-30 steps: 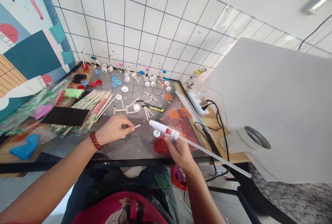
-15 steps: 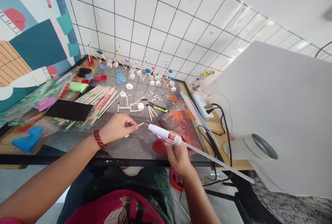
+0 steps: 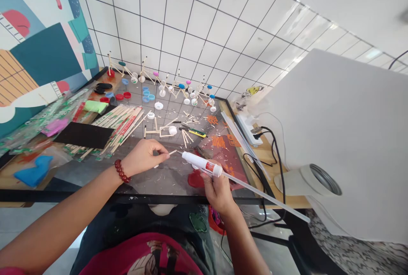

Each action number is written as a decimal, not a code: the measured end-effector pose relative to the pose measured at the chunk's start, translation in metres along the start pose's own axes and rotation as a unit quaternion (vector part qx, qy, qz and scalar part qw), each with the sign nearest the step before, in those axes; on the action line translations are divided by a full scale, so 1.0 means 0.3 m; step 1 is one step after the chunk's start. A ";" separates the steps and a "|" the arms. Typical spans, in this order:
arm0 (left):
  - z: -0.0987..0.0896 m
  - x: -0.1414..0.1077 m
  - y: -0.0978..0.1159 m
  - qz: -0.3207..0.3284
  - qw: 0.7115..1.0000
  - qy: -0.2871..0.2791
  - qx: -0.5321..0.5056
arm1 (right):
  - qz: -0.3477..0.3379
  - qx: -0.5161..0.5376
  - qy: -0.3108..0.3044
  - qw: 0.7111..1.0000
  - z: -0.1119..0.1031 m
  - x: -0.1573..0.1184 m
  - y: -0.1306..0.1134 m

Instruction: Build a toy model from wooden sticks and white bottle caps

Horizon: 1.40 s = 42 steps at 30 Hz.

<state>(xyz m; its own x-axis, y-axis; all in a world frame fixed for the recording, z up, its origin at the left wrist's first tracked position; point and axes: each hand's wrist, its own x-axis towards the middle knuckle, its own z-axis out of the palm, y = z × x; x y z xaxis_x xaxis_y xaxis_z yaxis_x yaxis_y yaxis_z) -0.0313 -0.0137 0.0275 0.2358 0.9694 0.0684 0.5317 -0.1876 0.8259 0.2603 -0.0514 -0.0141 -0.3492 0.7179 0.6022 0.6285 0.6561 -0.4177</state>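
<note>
Between thumb and fingertips, my left hand [image 3: 149, 156] pinches a short wooden stick [image 3: 172, 152] pointing right. My right hand [image 3: 218, 188] is wrapped round a white hot glue gun [image 3: 198, 161], whose nozzle is at the stick's free end; whether they touch is too small to tell. A long clear glue stick [image 3: 264, 196] sticks out of the back of the gun. Just beyond my hands lies a small stick frame [image 3: 157, 131] with a white bottle cap [image 3: 172, 130] on it. Close by are a yellow utility knife [image 3: 197, 134] and several cut sticks [image 3: 186, 138].
Stick-and-cap models [image 3: 181, 88] line the table's back edge. Wrapped chopsticks [image 3: 124, 124], a black sheet [image 3: 84, 134] and blue clay [image 3: 35, 172] lie at left. Blue caps [image 3: 146, 93] stand behind. A power strip [image 3: 248, 129] with black cables [image 3: 277, 151] is at right.
The glue gun has shifted slightly left, bringing its nozzle to the end of the stick. My left hand has stayed almost still.
</note>
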 end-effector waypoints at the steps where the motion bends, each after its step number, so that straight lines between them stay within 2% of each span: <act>1: 0.001 0.000 -0.001 0.001 1.000 0.002 0.000 | -0.001 -0.002 0.001 1.000 -0.001 0.000 0.000; 9: 0.000 -0.002 0.003 0.003 1.000 0.005 -0.002 | -0.017 -0.007 0.010 1.000 0.005 0.000 0.003; 15: 0.004 0.000 -0.002 0.006 0.999 0.034 -0.011 | -0.025 -0.014 0.020 0.999 0.005 -0.003 0.005; 31: 0.014 0.007 -0.016 0.049 0.998 0.029 -0.021 | -0.008 -0.019 0.038 0.999 0.027 -0.014 0.026; 36: 0.012 0.004 -0.016 0.035 0.998 0.050 -0.032 | -0.021 -0.023 0.030 0.999 0.014 -0.005 0.012; 42: 0.016 0.004 -0.021 0.042 0.998 0.049 -0.026 | -0.020 -0.006 0.027 0.999 0.006 0.007 -0.004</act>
<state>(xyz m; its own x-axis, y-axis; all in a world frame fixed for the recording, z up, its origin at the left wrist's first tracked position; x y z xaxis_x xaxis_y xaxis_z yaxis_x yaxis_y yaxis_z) -0.0304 -0.0122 0.0198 0.1949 0.9620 0.1913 0.4700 -0.2628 0.8426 0.2576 -0.0504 -0.0135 -0.3360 0.6768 0.6550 0.6227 0.6814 -0.3847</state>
